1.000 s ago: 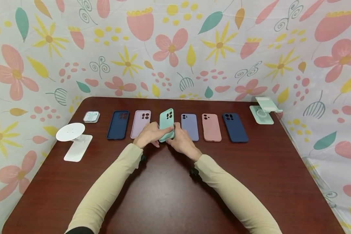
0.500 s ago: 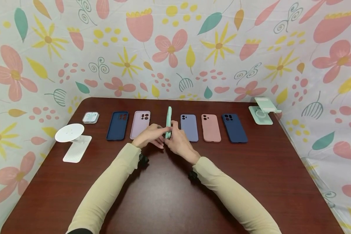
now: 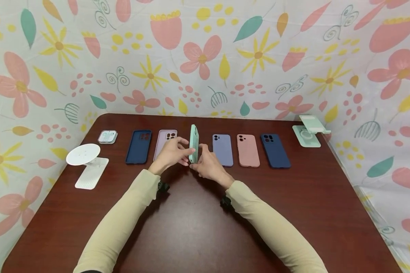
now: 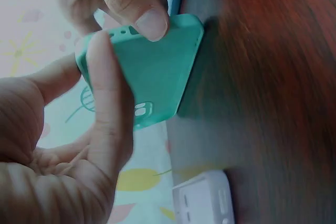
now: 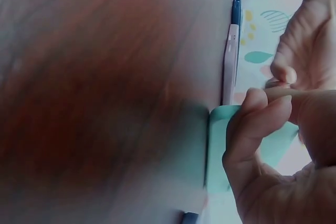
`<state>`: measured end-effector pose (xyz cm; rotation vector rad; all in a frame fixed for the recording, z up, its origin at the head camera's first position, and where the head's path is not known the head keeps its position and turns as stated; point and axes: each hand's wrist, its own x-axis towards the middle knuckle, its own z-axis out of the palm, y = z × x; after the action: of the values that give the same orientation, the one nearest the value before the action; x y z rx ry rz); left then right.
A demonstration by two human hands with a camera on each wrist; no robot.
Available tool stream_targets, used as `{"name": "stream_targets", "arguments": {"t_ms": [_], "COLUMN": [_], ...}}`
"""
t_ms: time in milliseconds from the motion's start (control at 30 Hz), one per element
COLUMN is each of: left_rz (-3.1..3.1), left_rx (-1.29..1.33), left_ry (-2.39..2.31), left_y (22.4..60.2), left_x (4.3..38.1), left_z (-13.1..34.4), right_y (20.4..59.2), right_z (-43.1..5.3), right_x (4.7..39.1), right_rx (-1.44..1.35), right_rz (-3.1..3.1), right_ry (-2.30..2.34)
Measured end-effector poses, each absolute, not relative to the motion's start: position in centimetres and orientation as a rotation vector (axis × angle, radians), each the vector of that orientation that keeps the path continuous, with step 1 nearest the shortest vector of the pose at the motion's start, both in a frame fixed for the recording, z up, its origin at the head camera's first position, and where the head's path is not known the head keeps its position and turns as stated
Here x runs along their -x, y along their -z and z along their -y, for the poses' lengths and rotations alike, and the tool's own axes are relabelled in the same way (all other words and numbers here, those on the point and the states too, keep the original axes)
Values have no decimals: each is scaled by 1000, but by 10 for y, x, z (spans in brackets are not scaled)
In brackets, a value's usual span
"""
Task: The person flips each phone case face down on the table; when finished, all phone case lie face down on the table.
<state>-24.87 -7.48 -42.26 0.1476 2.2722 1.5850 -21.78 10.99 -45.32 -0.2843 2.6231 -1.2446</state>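
Observation:
A mint-green phone case (image 3: 194, 142) stands on edge between the two hands near the middle of the row. In the left wrist view, the hollow inner side of the case (image 4: 157, 72) shows, with its camera cutout. My left hand (image 3: 172, 151) pinches the case at its near left corner, the thumb lying across the edge. My right hand (image 3: 210, 165) holds the bottom edge, its thumb pressing there in the left wrist view. In the right wrist view, curled fingers of the right hand (image 5: 262, 156) cover part of the case's back.
To the left lie a lilac case (image 3: 162, 140) and a dark blue case (image 3: 138, 148). Periwinkle (image 3: 223, 149), pink (image 3: 248, 151) and navy cases (image 3: 276, 151) lie right. A white stand (image 3: 91, 174), an earphone box (image 3: 107, 137) and a mint stand (image 3: 307, 136) flank the row.
The mint case has turned from showing its back, through edge-on, to showing its side edge and some inner side. My left hand has shifted slightly up and left.

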Motion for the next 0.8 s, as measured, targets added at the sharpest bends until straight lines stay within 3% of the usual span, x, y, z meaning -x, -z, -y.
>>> {"name": "stream_targets", "arguments": {"t_ms": [800], "left_rz": [-2540], "left_rx": [-229], "left_ry": [-1420], "left_y": [430], "left_x": [245], "left_z": [89], "right_y": [456], "right_z": [-108], "right_x": [226], "right_rx": [175], "right_rz": [-2547], "right_ry": [1122]}}
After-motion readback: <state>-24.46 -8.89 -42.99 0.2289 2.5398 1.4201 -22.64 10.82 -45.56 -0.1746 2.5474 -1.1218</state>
